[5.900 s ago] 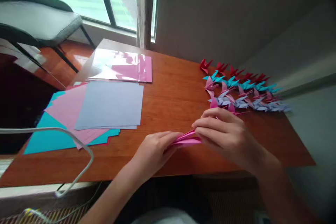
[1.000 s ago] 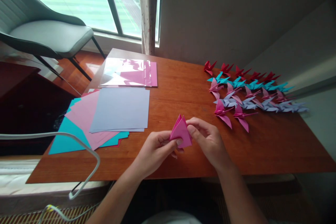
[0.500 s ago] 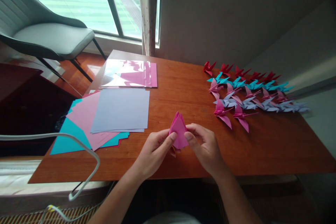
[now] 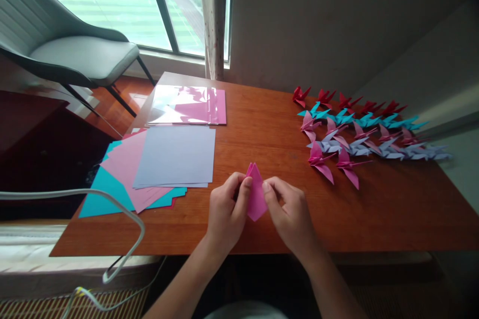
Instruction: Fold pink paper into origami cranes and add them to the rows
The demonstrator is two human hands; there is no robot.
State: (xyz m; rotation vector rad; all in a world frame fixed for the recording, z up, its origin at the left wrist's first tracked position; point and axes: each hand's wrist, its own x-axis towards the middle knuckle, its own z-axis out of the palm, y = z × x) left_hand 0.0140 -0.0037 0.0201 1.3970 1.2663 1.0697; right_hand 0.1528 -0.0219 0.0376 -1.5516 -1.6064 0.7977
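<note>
A bright pink folded origami paper (image 4: 256, 200) is held up near the table's front edge, kite-shaped, with split points at its top and one point at the bottom. My left hand (image 4: 229, 207) pinches its left edge between thumb and fingers. On the opposite edge, my right hand (image 4: 288, 207) has its thumb and bent fingers closed on the paper. Both hands hide parts of the paper's sides, and its back cannot be seen.
Folded paper cranes stand in rows at the right: red (image 4: 348, 102), turquoise (image 4: 366, 119), light pink (image 4: 333, 129), lavender (image 4: 359, 147) and bright pink (image 4: 348, 167). Left on the wooden table (image 4: 254, 129) lie lavender sheets (image 4: 175, 157) over other coloured sheets, and a clear packet (image 4: 187, 104). A white cable (image 4: 127, 212) crosses the lower left.
The pink paper has become a narrower kite with its lower point showing. My left hand has turned more upright, its thumb higher on the edge. The whole view has shifted slightly.
</note>
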